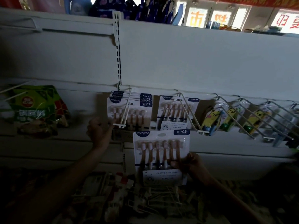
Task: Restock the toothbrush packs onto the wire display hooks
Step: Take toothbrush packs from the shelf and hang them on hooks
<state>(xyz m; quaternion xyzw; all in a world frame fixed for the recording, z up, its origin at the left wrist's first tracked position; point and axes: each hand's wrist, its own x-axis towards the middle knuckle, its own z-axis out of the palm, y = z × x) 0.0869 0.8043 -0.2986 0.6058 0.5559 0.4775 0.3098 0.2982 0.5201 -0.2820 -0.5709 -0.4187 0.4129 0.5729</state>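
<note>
My right hand (188, 165) grips a six-piece toothbrush pack (160, 152) by its lower right side and holds it upright below the hooks. Several identical packs (140, 109) hang on the left wire hook (124, 110). My left hand (99, 129) reaches up to the front tip of that hook, its fingers at the end bar. A second wire hook (188, 110) to the right carries more of the same packs (171, 110).
Yellow bear-print toothbrush packs (210, 120) hang on further hooks (242, 113) to the right. Green snack bags (37, 107) hang at the left. A white back panel (194, 62) rises above the rail. Dim clutter of goods (123, 191) lies below my arms.
</note>
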